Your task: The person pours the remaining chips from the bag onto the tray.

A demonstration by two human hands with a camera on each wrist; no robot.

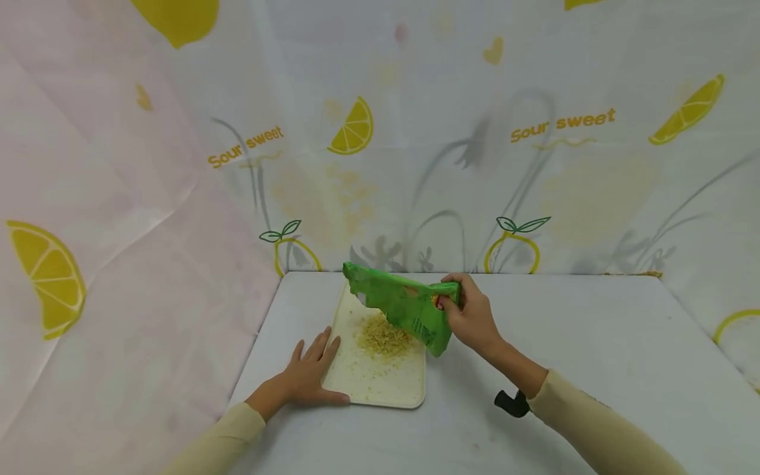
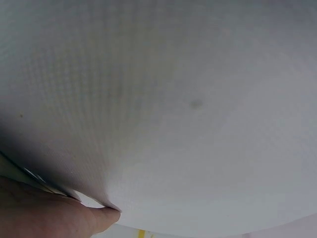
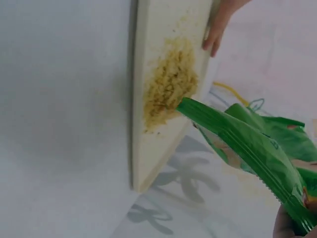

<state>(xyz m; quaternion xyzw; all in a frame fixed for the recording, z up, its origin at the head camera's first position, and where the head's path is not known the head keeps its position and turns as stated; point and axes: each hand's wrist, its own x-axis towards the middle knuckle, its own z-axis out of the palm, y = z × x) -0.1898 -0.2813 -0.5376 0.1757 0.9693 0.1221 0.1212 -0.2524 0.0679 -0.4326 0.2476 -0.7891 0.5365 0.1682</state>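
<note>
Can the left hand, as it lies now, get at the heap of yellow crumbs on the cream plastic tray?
Probably yes. The left hand rests flat on the cream plastic tray's left edge, and bare tray lies between it and the heap of yellow crumbs. The green foil bag in the right hand hangs over the heap's far side only.

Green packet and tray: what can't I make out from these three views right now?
- Green packet: print too small to read in the head view; its lower end is cut off by the right wrist view's edge.
- Right hand: only a sliver shows in the right wrist view.
- Left hand: the left wrist view shows little besides bare table.
- Crumbs on the tray: too fine to identify.
</note>
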